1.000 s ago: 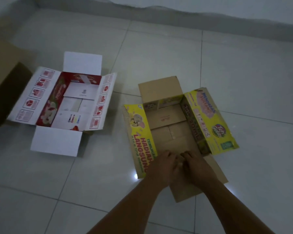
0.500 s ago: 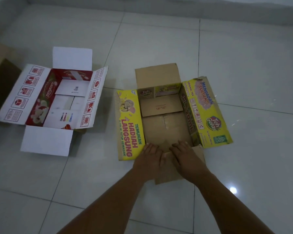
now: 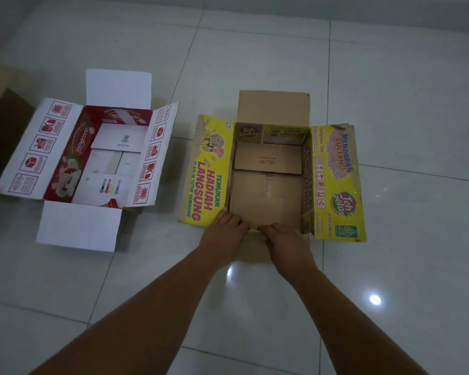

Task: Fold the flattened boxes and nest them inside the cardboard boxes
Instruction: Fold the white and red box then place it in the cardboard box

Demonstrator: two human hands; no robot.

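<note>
A yellow tea box (image 3: 266, 193) stands open on the tiled floor, its printed side flaps spread left and right and its plain far flap lying back. Both my hands rest on its near edge. My left hand (image 3: 225, 228) presses the near left corner by the yellow flap. My right hand (image 3: 284, 236) lies palm down over the near brown flap, which is folded outward and mostly hidden under my hands. To the left sits a red and white box (image 3: 92, 161), also open with all flaps spread.
A plain brown cardboard box (image 3: 0, 131) lies at the far left edge, partly out of view. Glossy grey floor tiles (image 3: 390, 90) surround the boxes. A wall base runs along the top of the view.
The view has shifted so the boxes sit lower. My hands have spread slightly apart along the yellow box's near edge, and the near flap shows less than before.
</note>
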